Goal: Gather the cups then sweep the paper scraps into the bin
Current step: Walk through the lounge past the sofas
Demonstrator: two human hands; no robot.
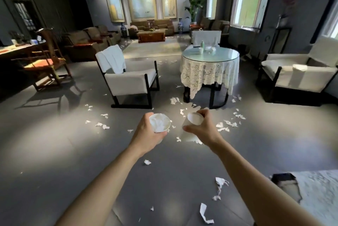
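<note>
Left grip (146, 134) is wrapping the left cup (159, 122), right grip (204, 125) clasping the right cup (195, 118); stacking is probably going best rims aligned, squeezing lightly.

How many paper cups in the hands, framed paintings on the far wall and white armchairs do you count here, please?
Paper cups: 2, one held in the left hand, one in the right hand
Framed paintings: 3
White armchairs: 3
Total: 8
</note>
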